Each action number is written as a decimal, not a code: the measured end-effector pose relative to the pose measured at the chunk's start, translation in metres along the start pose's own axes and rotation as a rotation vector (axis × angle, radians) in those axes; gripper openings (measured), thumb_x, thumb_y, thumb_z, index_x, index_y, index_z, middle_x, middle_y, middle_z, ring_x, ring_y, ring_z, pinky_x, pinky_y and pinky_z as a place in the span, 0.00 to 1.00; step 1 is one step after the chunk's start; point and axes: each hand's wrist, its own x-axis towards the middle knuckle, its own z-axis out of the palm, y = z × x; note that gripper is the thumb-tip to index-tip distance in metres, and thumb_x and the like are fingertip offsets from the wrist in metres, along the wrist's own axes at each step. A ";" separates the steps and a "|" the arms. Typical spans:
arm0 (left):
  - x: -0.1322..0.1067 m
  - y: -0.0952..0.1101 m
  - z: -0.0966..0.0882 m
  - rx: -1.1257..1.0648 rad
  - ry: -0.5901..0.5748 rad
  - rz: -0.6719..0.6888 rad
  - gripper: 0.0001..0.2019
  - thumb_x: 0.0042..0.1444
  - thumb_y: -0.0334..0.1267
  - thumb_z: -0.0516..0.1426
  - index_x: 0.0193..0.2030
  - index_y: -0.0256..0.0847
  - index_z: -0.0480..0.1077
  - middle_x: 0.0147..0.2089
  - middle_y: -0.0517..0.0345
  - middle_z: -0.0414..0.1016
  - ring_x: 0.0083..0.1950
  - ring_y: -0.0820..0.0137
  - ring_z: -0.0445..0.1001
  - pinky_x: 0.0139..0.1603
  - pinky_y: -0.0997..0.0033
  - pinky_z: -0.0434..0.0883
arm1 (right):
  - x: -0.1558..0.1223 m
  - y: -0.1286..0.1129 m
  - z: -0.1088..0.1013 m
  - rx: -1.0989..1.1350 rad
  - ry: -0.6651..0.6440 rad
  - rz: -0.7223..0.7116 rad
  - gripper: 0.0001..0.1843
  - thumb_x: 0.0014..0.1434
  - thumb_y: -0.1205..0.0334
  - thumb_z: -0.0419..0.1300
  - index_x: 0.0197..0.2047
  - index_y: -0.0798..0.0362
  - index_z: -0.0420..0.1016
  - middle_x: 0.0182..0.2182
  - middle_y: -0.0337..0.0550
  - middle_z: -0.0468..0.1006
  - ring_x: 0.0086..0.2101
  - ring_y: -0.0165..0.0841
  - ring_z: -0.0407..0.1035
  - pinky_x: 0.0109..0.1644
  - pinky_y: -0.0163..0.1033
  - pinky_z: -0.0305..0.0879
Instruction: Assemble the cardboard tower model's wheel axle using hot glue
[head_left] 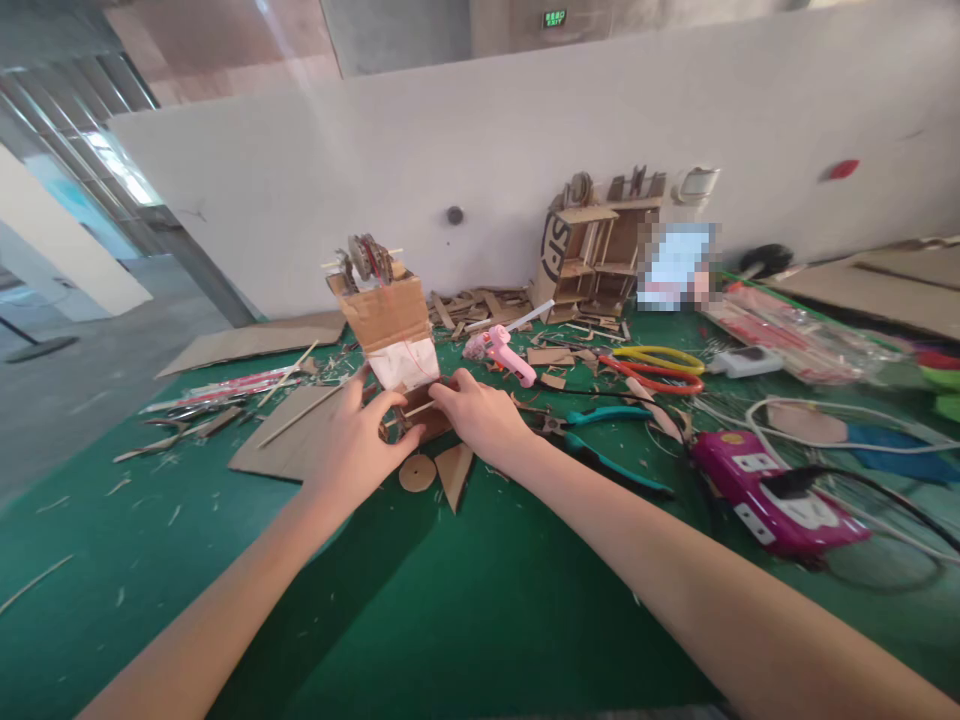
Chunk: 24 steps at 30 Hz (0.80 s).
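Note:
A tall cardboard model (388, 315) stands in front of me, with cardboard discs and sticks on its top and a white patch on its front. My left hand (365, 432) grips its lower left side, the thumb and forefinger curved round the edge. At the lower right, my right hand (478, 408) has its fingers closed on the model; the fingertips are partly hidden. A round cardboard disc (417, 473) with a small centre hole lies just below my hands. Beside it is a pointed cardboard triangle (454, 474).
Behind my right hand lies a pink glue gun (510, 357). Teal-handled pliers (611, 450), orange-handled scissors (660, 376) and a magenta power strip (776, 495) with cables are on the right. A second cardboard structure (551, 255) stands by the wall. Flat cardboard (281, 440) lies left.

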 end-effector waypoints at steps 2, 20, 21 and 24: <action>0.000 -0.002 0.001 -0.005 0.016 0.009 0.13 0.52 0.49 0.60 0.42 0.47 0.72 0.63 0.53 0.58 0.51 0.58 0.73 0.50 0.59 0.72 | 0.001 0.002 0.000 -0.004 -0.004 -0.009 0.13 0.65 0.62 0.48 0.51 0.45 0.64 0.44 0.46 0.66 0.36 0.37 0.71 0.31 0.39 0.67; 0.003 -0.013 -0.003 -0.091 -0.011 0.058 0.16 0.53 0.52 0.59 0.44 0.48 0.73 0.63 0.53 0.60 0.60 0.55 0.68 0.56 0.56 0.69 | 0.001 -0.006 -0.003 0.062 0.138 -0.020 0.12 0.66 0.61 0.49 0.47 0.47 0.71 0.59 0.51 0.56 0.51 0.44 0.58 0.31 0.39 0.70; 0.003 -0.013 -0.002 -0.082 -0.007 0.064 0.15 0.52 0.51 0.60 0.44 0.47 0.73 0.63 0.52 0.60 0.60 0.56 0.68 0.56 0.56 0.69 | 0.001 -0.005 -0.003 0.057 0.130 -0.024 0.12 0.65 0.62 0.49 0.47 0.47 0.72 0.59 0.51 0.56 0.52 0.44 0.58 0.32 0.39 0.70; 0.003 -0.014 0.000 -0.049 0.007 0.071 0.15 0.51 0.49 0.61 0.44 0.48 0.72 0.63 0.53 0.60 0.60 0.55 0.68 0.57 0.56 0.69 | 0.001 -0.002 -0.003 0.046 0.108 -0.019 0.12 0.66 0.62 0.49 0.47 0.47 0.72 0.60 0.50 0.56 0.52 0.44 0.58 0.33 0.39 0.70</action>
